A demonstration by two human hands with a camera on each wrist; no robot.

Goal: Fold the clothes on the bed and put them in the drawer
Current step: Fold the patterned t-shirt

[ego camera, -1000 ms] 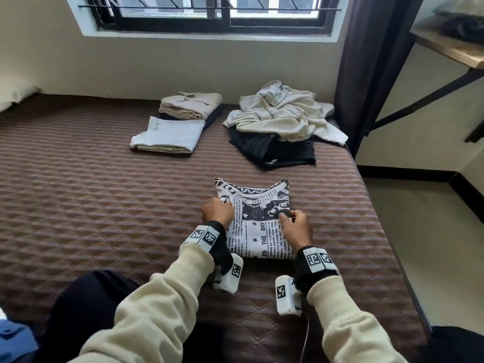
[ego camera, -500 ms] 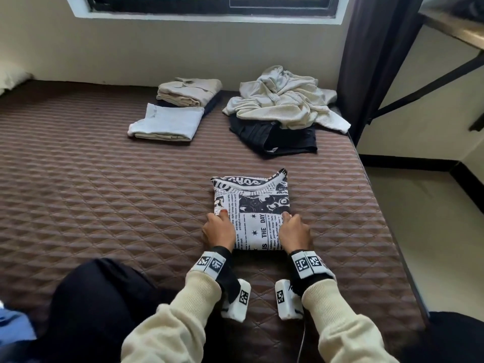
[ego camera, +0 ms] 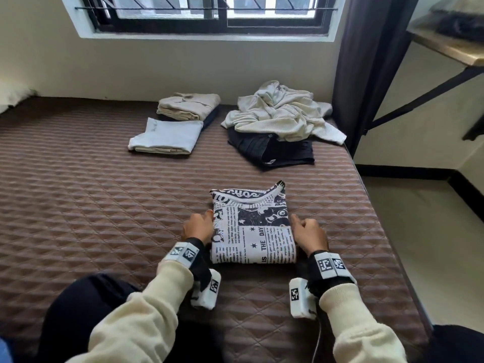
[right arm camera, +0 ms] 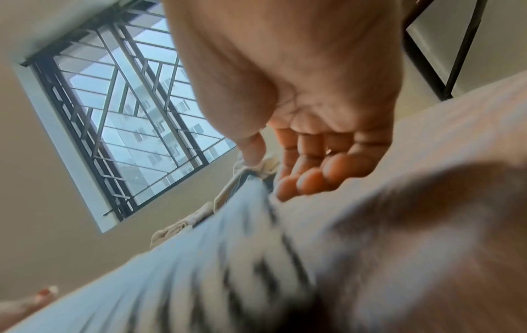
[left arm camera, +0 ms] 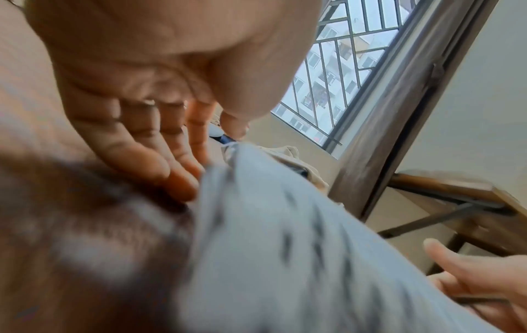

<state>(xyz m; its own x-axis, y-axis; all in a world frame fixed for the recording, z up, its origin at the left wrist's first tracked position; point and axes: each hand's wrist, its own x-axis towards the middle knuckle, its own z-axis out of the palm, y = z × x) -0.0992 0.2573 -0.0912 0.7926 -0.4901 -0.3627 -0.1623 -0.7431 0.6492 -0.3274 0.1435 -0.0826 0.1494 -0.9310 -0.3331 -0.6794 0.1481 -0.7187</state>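
Note:
A folded black-and-white newspaper-print shirt (ego camera: 251,226) lies flat on the brown quilted bed (ego camera: 104,205), collar away from me. My left hand (ego camera: 197,226) rests on the bed at its left edge. In the left wrist view its straight fingers (left arm camera: 171,171) touch the shirt's side (left arm camera: 285,247). My right hand (ego camera: 309,233) sits at the right edge. In the right wrist view its loosely bent fingers (right arm camera: 308,178) lie beside the shirt (right arm camera: 214,259), holding nothing. No drawer is in view.
Toward the wall lie a folded beige stack (ego camera: 190,107) and a folded white garment (ego camera: 167,137). To their right is a crumpled cream garment (ego camera: 282,113) on a dark one (ego camera: 277,153). The bed's right edge (ego camera: 366,205) drops to the floor. A dark curtain (ego camera: 366,61) hangs at the corner.
Both hands have slid off the top of the shirt to its left and right edges. The shirt now lies flat and squared.

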